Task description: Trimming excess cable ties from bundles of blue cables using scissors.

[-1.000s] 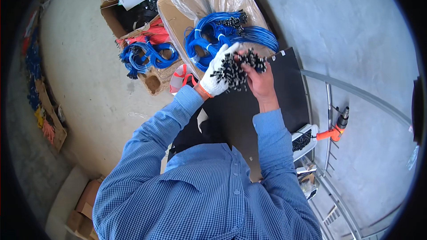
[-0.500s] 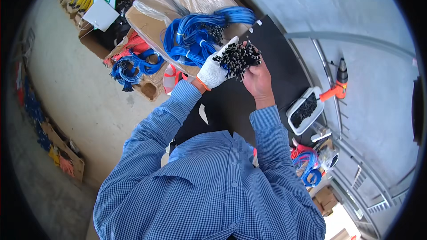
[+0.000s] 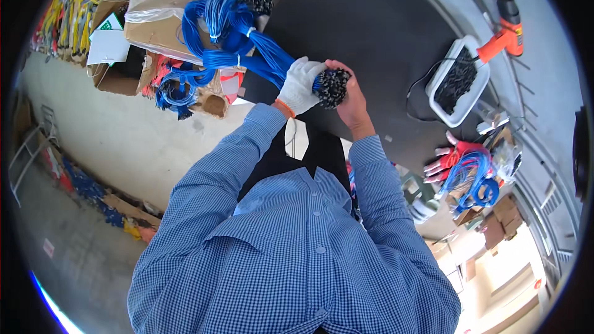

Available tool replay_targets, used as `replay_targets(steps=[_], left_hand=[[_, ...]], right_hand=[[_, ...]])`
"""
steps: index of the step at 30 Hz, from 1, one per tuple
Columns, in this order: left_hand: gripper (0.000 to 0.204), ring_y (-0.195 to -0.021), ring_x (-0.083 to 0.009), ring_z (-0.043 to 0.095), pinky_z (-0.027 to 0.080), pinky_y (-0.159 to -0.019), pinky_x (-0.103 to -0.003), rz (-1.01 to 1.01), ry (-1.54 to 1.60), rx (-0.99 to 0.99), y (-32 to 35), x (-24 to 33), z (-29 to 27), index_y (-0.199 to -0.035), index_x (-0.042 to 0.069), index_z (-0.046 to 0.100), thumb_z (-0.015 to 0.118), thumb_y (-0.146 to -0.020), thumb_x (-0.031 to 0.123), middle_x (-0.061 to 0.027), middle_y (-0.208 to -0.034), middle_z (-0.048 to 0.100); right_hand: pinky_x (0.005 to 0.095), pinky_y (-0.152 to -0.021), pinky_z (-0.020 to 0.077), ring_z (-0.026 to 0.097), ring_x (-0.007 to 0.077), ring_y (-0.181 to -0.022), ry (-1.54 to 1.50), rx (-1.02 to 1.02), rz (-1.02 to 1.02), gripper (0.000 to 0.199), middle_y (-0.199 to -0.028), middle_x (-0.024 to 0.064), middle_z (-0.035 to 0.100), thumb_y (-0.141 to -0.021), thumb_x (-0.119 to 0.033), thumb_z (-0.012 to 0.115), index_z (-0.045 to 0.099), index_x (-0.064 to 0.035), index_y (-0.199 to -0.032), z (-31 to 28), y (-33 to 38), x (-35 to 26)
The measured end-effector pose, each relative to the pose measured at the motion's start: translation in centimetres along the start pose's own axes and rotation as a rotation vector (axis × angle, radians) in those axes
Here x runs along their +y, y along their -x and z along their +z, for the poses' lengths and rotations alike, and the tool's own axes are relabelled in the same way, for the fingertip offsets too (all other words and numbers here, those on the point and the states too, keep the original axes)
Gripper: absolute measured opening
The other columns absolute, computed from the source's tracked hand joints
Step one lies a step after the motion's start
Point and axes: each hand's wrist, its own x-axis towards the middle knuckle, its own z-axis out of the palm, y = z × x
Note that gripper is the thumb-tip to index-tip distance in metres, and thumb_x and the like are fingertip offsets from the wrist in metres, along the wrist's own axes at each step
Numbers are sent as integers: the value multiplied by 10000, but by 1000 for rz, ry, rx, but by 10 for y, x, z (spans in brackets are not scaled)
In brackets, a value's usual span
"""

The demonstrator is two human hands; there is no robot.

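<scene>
A thick bundle of blue wires (image 3: 270,57) runs from the upper left down to my hands, its black-tipped ends (image 3: 332,89) packed into a round cluster facing up. My left hand (image 3: 300,88), in a white knitted glove with an orange cuff, is closed around the wires just behind those ends. Bare, my right hand (image 3: 354,100) curves around the other side of the cluster, fingers over its far edge and palm against its side. More tied blue wire lies looped across the cardboard box at the upper left.
Beneath my hands is a black tabletop (image 3: 365,18). To the right, a white tray (image 3: 433,96) holds small black pieces, with an orange-and-black heat gun (image 3: 508,34) beside it. A plastic-lined cardboard box (image 3: 162,32) stands upper left; red gloves (image 3: 455,156) and coiled wires are lower right.
The spread black ends are now a tighter, rounder cluster, with blue wire visible trailing from my left hand toward the box. The view has shifted, showing more tabletop.
</scene>
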Motion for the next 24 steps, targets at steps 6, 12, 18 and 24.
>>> replay_targets(steps=[6, 12, 18, 24], left_hand=[[668, -1143, -386, 620, 454, -1097, -523, 267, -224, -84, -3, -6, 10, -1285, 17, 570, 740, -640, 29, -157, -1215, 654], [444, -949, -338, 672, 521, -917, -454, 334, -335, -75, -10, -12, 23, -1092, 42, 662, 768, -663, 87, -118, -985, 702], [521, -975, -383, 649, 510, -888, -474, 339, -192, 17, 19, -18, 20, -1202, 51, 665, 751, -700, 161, -129, -1024, 676], [555, -1032, -375, 647, 492, -976, -521, 340, -201, 32, 49, -22, 27, -1210, 76, 656, 786, -712, 284, -112, -1104, 682]], right_hand=[[428, -1219, 368, 481, 290, -1428, 130, 35, -88, 752, -1529, 192, 515, -1065, -614, 412, 487, 22, -1459, -23, 14, 26], [426, -1187, 411, 517, 311, -1404, 133, -67, -119, 807, -1522, 229, 517, -1030, -642, 477, 490, 40, -1461, -65, 11, 41], [416, -1176, 406, 517, 313, -1396, 297, -137, -280, 842, -1492, 237, 536, -1016, -633, 522, 438, 58, -1491, -44, 24, 49], [448, -1205, 356, 540, 310, -1373, 148, -64, -366, 700, -1407, 212, 602, -1056, -481, 542, 397, 29, -1514, -43, 44, 76]])
